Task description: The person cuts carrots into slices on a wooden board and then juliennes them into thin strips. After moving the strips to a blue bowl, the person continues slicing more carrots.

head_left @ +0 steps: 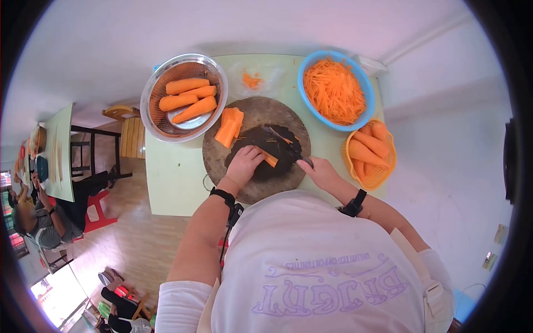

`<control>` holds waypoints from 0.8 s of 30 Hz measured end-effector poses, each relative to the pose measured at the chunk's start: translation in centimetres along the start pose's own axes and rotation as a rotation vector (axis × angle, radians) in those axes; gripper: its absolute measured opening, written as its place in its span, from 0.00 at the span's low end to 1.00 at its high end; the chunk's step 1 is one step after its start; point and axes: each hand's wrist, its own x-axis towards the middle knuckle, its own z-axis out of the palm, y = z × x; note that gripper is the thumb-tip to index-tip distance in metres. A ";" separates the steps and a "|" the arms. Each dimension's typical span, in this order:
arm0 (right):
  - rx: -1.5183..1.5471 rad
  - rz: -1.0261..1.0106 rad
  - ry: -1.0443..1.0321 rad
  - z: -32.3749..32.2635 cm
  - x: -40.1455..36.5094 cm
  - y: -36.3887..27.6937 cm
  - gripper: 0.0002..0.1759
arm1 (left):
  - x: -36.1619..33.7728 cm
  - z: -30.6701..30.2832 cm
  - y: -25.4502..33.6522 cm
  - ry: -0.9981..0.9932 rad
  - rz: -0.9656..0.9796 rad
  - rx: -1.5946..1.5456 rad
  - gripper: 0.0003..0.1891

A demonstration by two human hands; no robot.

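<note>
A round dark cutting board [219, 172] lies on the pale green table. My left hand [246, 165] rests over the board with its fingers bent onto a carrot piece [270, 160]. To the right, my right hand [320, 172] is wrapped round the handle of a knife [285, 143], whose dark blade points up and left over the board. Larger cut carrot pieces [229, 128] lie on the board's upper left, and a few thin shreds are scattered near the blade.
A metal colander [147, 105] with several carrots stands upper left. A blue bowl [368, 105] of shredded carrot is upper right, above a yellow basket [392, 161] of carrots. Shreds on plastic [252, 80] lie behind the board. Two other people sit far left.
</note>
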 end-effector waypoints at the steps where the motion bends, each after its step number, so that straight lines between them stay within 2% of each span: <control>1: 0.007 -0.007 -0.027 -0.1 -0.2 -0.3 0.31 | 0.2 -0.1 -0.2 -0.034 0.012 0.018 0.15; 6: -0.020 -0.058 -0.068 0.4 -0.6 -0.2 0.32 | 0.4 0.0 -0.1 -0.054 0.033 0.041 0.15; 11: -0.094 -0.116 -0.099 0.6 -0.8 0.0 0.32 | -0.3 1.1 0.2 0.023 -0.050 0.024 0.16; 24: -0.177 -0.111 -0.136 0.2 -0.8 -1.2 0.31 | -0.5 1.2 0.5 0.058 -0.075 0.004 0.18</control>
